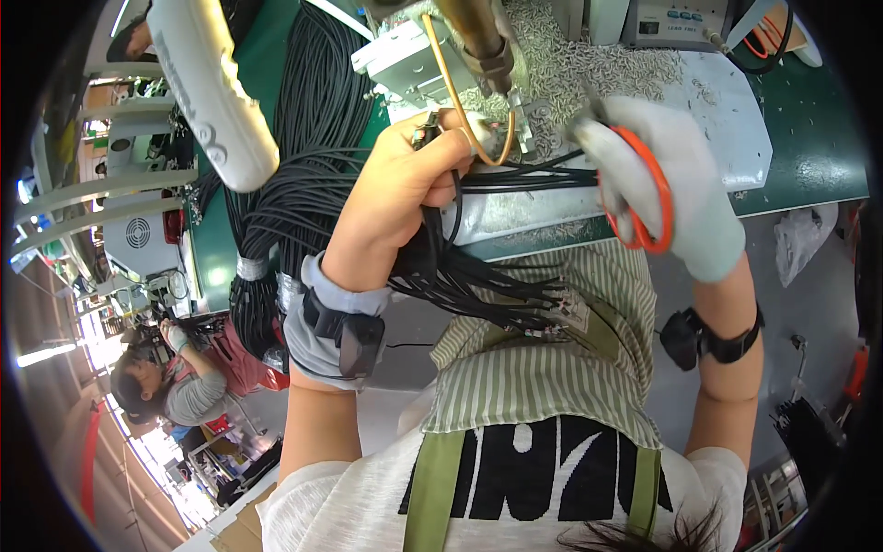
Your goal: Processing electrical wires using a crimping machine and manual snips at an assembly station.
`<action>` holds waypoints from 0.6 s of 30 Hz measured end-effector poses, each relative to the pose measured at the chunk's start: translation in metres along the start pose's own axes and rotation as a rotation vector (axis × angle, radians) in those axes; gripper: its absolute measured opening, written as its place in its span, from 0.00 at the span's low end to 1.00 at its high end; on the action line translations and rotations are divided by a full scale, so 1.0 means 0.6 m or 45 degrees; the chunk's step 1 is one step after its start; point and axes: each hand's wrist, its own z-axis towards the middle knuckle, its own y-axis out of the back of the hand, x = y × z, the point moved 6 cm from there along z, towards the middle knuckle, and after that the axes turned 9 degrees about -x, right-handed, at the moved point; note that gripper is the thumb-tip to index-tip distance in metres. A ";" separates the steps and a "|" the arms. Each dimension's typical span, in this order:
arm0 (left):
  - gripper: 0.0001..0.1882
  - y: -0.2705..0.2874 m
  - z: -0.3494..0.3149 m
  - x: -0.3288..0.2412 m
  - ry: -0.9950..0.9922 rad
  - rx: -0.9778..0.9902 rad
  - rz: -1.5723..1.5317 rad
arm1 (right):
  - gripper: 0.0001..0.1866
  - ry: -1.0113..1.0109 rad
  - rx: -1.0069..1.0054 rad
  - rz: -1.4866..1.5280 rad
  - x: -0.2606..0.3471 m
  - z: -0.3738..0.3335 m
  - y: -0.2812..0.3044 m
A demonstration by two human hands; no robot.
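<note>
My bare left hand [402, 175] is closed round black cables [524, 181], gripping them by their connector ends just below a metal press head [483, 55]. Several cables pass to the right from it, under my other hand, and a bunch [487, 294] hangs down over my apron. In a white glove, my right hand [685, 175] is closed on scissors with red-orange loop handles [659, 198]. Their dark tips lie near the upper left of the glove and are smeared by motion. A tan tube [446, 78] curves down beside my left fingertips.
Many small metal pieces [589, 60] cover the far part of the bench. Thick cable bundles [313, 83] lie on the green bench top [814, 138] at left. A white lamp [216, 101] juts in. A grey control box [676, 23] stands far right. Another person sits at left.
</note>
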 end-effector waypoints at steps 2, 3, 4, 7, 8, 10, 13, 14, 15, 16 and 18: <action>0.03 -0.008 0.014 -0.001 -0.010 0.010 0.010 | 0.17 0.074 0.063 0.003 0.000 0.031 -0.008; 0.03 -0.011 0.020 -0.003 -0.019 0.017 0.007 | 0.16 0.040 0.124 0.010 -0.003 0.045 -0.019; 0.03 -0.012 0.026 -0.005 -0.027 0.026 0.003 | 0.16 0.007 0.185 0.017 -0.005 0.055 -0.031; 0.03 -0.011 0.031 -0.014 -0.152 0.027 0.168 | 0.16 -0.030 0.252 0.043 -0.009 0.070 -0.044; 0.03 -0.011 0.031 -0.019 -0.219 0.026 0.241 | 0.16 -0.028 0.267 0.049 -0.009 0.075 -0.047; 0.04 -0.021 0.025 -0.029 -0.273 0.009 0.269 | 0.17 -0.029 0.277 0.059 -0.011 0.082 -0.046; 0.05 -0.028 0.020 -0.041 -0.381 -0.032 0.310 | 0.16 -0.002 0.347 0.102 -0.014 0.083 -0.048; 0.05 -0.025 0.022 -0.039 -0.379 -0.057 0.350 | 0.16 -0.003 0.344 0.104 -0.015 0.085 -0.047; 0.05 -0.021 0.023 -0.038 -0.377 -0.083 0.390 | 0.16 0.025 0.351 0.113 -0.015 0.087 -0.048; 0.05 -0.017 0.024 -0.036 -0.375 -0.109 0.430 | 0.15 0.053 0.359 0.122 -0.015 0.088 -0.048; 0.04 -0.012 0.025 -0.030 -0.359 -0.104 0.434 | 0.15 0.082 0.366 0.131 -0.013 0.089 -0.048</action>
